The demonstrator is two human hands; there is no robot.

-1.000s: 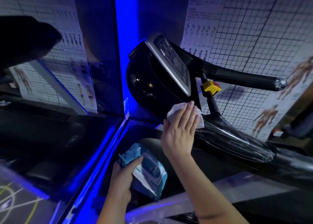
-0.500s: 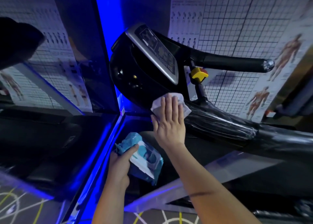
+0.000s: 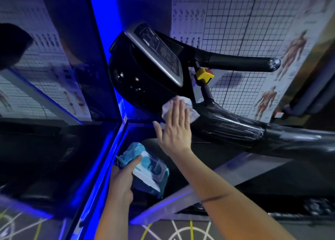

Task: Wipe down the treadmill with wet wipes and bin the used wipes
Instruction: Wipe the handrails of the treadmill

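since a second ago the right hand (image 3: 175, 129) has swung from leaning right to pointing straight up the frame, and its thumb has spread wide to the left. the wipe (image 3: 193, 113) under it has stayed at the lower edge of the treadmill console (image 3: 141, 80). the hand lies flat, fingers straight and close together, pressing the white wipe against the black shell where the console meets the plastic-wrapped side rail (image 3: 228, 125); no finger curls around the wipe. the forearm runs in from the lower right. the wipe is crumpled and lies wider across than up, its edges showing on both sides of the fingers. the left hand (image 3: 120, 180) sits lower and nearer, grasping a blue pack of wet wipes (image 3: 154, 172) by its left end, thumb laid over the top face and the other fingers hidden beneath. the pack's long axis runs from upper left to lower right, its lid side turned up towards the camera with a white label around a clear flap; the printing on it is too blurred to read. the console's grey display panel (image 3: 159, 53) slopes from upper left to lower right, its markings too small to read. a black handlebar (image 3: 241, 63) points out to the right, with a yellow safety clip (image 3: 204, 74) just below its root. behind, grid charts (image 3: 253, 18) and anatomy posters (image 3: 291, 51) carry lines of text that cannot be made out. a blue light strip (image 3: 103, 22) runs down the wall corner.
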